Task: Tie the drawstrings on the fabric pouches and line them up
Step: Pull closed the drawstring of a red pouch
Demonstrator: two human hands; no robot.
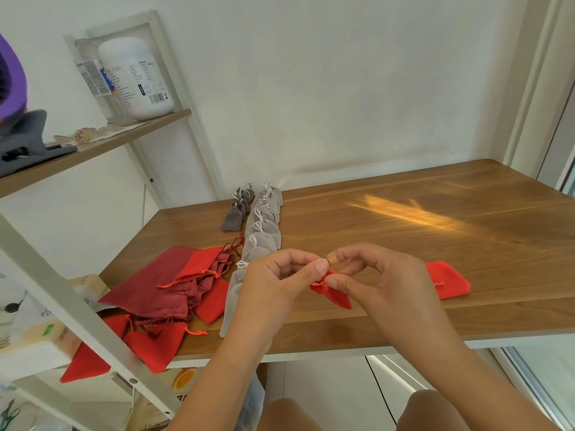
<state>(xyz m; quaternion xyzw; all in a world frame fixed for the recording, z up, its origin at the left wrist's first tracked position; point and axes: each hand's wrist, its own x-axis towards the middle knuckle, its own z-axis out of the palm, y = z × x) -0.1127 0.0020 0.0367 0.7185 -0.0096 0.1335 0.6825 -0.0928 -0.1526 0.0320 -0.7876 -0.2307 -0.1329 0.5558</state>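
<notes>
Near the front edge of the table (pixel 404 219), just to the right of the row of light grey pouches (pixel 263 231), both hands work on one small red pouch (pixel 334 295). The left hand (pixel 277 275) has its fingers curled, with thumb and forefinger pinching the gathered neck of the pouch. The right hand (pixel 382 275) is curled too and pinches at the same neck from the other side. Its upper fingertips are blurred, so whether a string end sits between them cannot be told. The pouch's mouth looks drawn shut, and the knot itself appears to be in the making rather than finished. The grey row reads as done work, since each bag in it is cinched with a small white bow and laid one after another in a line running away from the person. Left of the row's far end stands a shorter line of dark grey pouches (pixel 236 209), also closed. A good deal seems left: to the left of the row's near end lies a loose pile of red pouches (pixel 174 284), flat and open with strings trailing, and well to the right of the row another flat red pouch (pixel 451 279) waits. No red line has been started yet.
</notes>
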